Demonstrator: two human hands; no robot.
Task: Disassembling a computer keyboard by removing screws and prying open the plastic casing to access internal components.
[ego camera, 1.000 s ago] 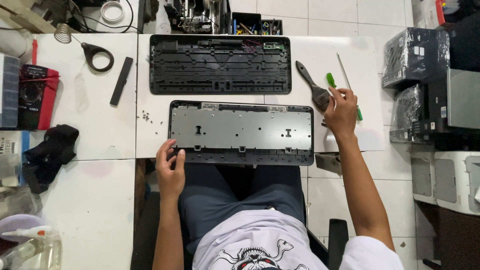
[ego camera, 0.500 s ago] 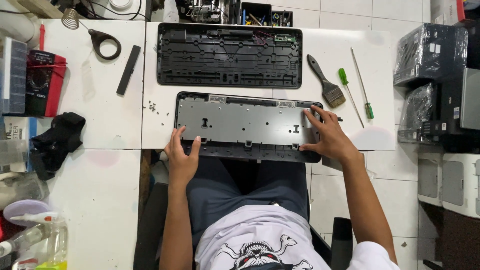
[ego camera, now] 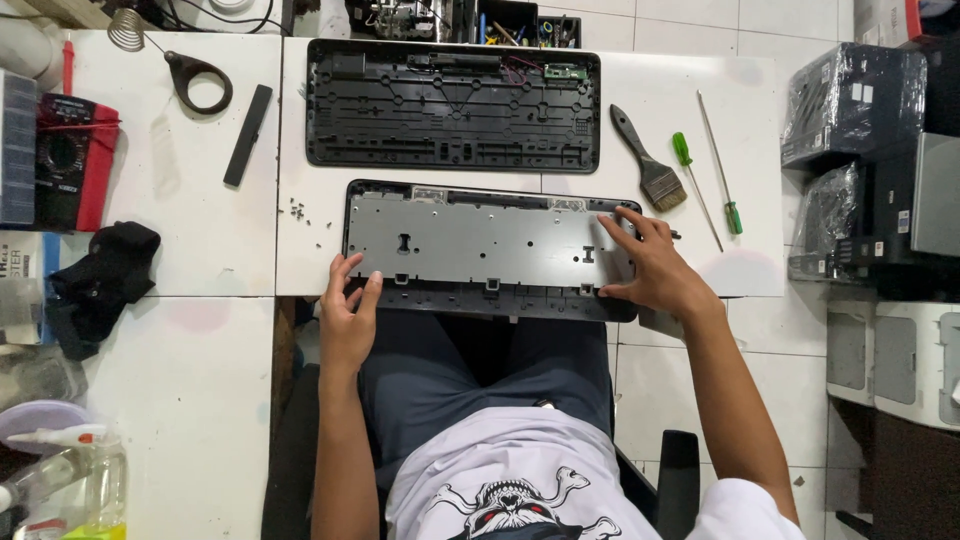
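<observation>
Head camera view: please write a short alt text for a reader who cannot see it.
Seen from above, a seated person rests the left hand and right hand on a grey keyboard plate on a white table. Behind it lie a black keyboard shell, a paintbrush and a green-handled screwdriver.

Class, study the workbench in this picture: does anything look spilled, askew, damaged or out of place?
Small dark screws lie scattered loose on the white table, left of the grey keyboard plate, with no tray under them. That plate overhangs the table's near edge, steadied by the left hand and right hand. Nothing looks broken.
</observation>
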